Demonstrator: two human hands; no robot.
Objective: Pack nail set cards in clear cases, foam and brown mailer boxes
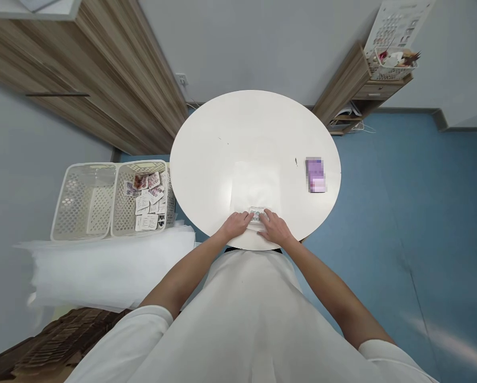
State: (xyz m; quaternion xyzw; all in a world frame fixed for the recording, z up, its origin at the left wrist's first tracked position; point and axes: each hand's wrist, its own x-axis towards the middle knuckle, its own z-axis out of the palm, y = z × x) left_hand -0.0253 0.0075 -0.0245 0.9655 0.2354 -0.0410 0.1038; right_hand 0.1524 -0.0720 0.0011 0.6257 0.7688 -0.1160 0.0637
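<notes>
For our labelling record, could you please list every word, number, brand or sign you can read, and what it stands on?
No text can be read with certainty.
Small pack between the left hand and right hand: markings too small.
Cards in the basket beside the table: print too small.
Purple item on the table: pixelated.
Wall chart, upper right: too small and blurred.

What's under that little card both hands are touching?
A see-through sheet seems to reach under the little card, on the white table. The little card, left hand and right hand hide what's directly beneath.
</notes>
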